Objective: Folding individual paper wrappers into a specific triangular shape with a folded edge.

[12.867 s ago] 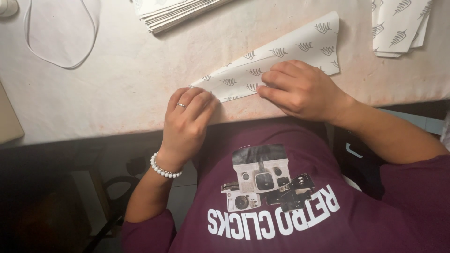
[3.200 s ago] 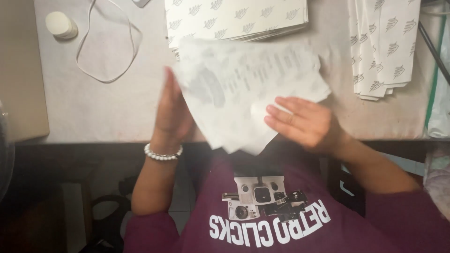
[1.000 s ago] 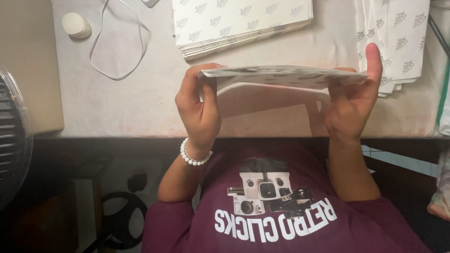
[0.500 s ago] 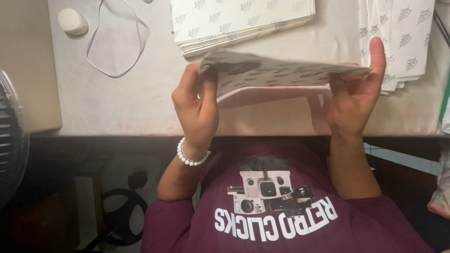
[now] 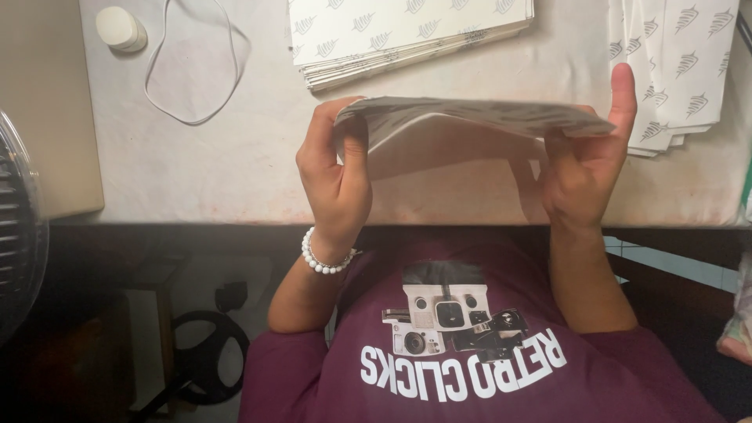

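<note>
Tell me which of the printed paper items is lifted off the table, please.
The folded paper piece held between the left hand and the right hand is the one. The big stack and the smaller pile lie flat on the table.

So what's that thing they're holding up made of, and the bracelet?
The folded bag held between left hand and right hand looks like thin matte paper: it sags slightly, creases sharply and carries a printed leaf pattern. The bracelet seems to be glossy white beads, perhaps plastic or pearl; the view cannot settle which.
</note>
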